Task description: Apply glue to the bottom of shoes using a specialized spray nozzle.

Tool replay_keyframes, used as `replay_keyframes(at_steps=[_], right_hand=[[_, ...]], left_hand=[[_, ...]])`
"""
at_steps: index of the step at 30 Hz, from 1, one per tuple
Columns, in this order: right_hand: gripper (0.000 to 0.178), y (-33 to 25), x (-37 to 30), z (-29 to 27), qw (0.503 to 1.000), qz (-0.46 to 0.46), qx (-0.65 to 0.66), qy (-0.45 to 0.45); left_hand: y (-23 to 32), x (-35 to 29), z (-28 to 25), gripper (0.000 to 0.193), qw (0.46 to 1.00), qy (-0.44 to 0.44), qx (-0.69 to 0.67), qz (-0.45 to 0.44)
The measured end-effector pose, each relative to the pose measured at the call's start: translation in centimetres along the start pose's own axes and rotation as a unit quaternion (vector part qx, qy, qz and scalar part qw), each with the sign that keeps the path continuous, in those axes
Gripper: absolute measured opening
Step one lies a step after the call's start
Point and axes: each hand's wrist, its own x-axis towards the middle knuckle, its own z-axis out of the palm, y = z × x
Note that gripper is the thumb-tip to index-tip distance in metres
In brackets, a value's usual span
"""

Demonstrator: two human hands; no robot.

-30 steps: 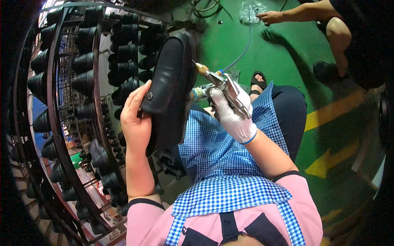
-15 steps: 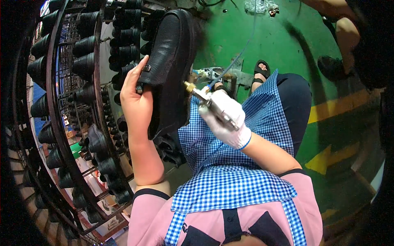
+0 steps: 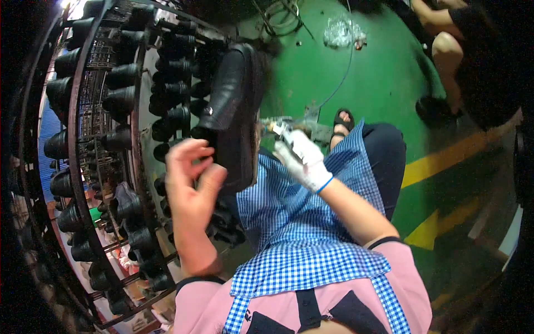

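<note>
A black leather slip-on shoe [image 3: 228, 92] with a small metal ornament stands toe-away in front of me, beside the rack. My left hand [image 3: 192, 175], bare, is at the near left of the shoe's heel end. Its fingers are loosely curved and apart from the thumb, with nothing seen in them. In a white glove, my right hand [image 3: 303, 161] grips a small metal spray gun [image 3: 283, 132] with a brass nozzle. The nozzle points toward the shoe's right side, a short gap away. The glove hides part of the gun's body.
On the left a dark metal rack [image 3: 75, 122] carries many black shoes. A thin hose [image 3: 349, 67] runs across the green floor [image 3: 306, 72]. Clear plastic [image 3: 339, 32] lies farther off. At the far right another person's leg [image 3: 446, 53] shows.
My left hand has come off the shoe and moved back toward me, its fingers loosened. The shoe sits lower in view. My right hand still holds the spray gun, now turned slightly.
</note>
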Motion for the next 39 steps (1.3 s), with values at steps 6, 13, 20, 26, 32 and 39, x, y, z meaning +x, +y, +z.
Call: replay_keyframes(at_steps=[6, 13, 20, 26, 32, 39], right_hand=[[0.028, -0.3, 0.9, -3.6, 0.977, 0.125, 0.169, -0.025], [0.035, -3.8, 0.9, -8.8, 0.951, 0.094, 0.295, -0.002], [0.038, -4.1, 0.6, -9.9, 0.967, 0.007, 0.254, 0.023], [0.036, -4.2, 0.7, -9.9, 0.959, 0.029, 0.282, -0.02], [0.033, -4.4, 1.0, -9.2, 0.943, 0.053, 0.327, -0.02], [0.032, -3.8, 1.5, -8.7, 0.946, 0.028, 0.323, -0.027]], left_hand=[[-0.6, 0.5, 0.5, 0.014, 0.942, -0.093, 0.316, 0.061], [-0.7, -2.3, -3.2, 0.021, 0.938, -0.164, 0.301, 0.05], [-3.2, -0.8, -0.4, 0.029, 0.982, -0.13, 0.137, -0.002], [-3.3, -1.3, -0.3, 0.028, 0.988, -0.118, 0.102, -0.007], [-2.9, -1.2, -0.1, 0.029, 0.989, -0.115, 0.093, -0.002], [-2.7, -1.1, -0.3, 0.031, 0.989, -0.123, 0.083, -0.012]])
